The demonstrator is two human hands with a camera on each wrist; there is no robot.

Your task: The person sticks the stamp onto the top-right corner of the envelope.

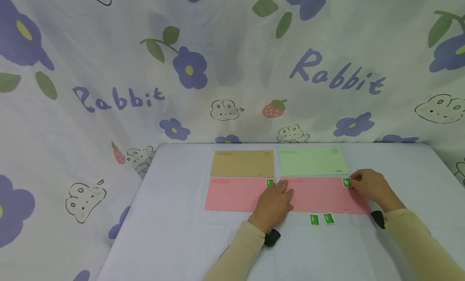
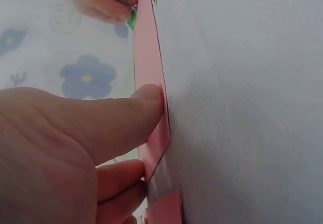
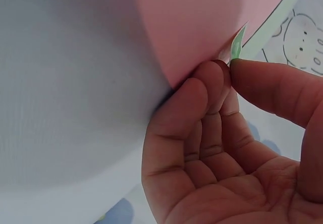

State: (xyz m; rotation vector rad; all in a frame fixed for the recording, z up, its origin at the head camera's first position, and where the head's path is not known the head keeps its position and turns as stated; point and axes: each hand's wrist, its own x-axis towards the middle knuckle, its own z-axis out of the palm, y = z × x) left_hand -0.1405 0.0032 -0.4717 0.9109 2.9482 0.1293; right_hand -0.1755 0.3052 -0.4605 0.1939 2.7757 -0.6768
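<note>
A green stamp [image 1: 346,182] is pinched between the thumb and fingers of my right hand [image 1: 372,186], at the top right corner of the right pink envelope [image 1: 319,196]. In the right wrist view the stamp [image 3: 237,44] stands tilted off the paper. My left hand [image 1: 272,204] rests across the neighbouring edges of that envelope and the left pink envelope [image 1: 232,196]. Its thumb [image 2: 146,108] presses the right envelope in the left wrist view. Another green stamp [image 1: 269,183] lies on the left envelope's top right corner, just beyond the left fingertips.
Two loose green stamps, one left [image 1: 314,220] and one right [image 1: 329,219], lie below the right pink envelope. Behind the pink row are a brown envelope [image 1: 241,163] and a light green envelope [image 1: 313,162]. The white table [image 1: 163,232] ends at a patterned cloth [image 1: 232,71].
</note>
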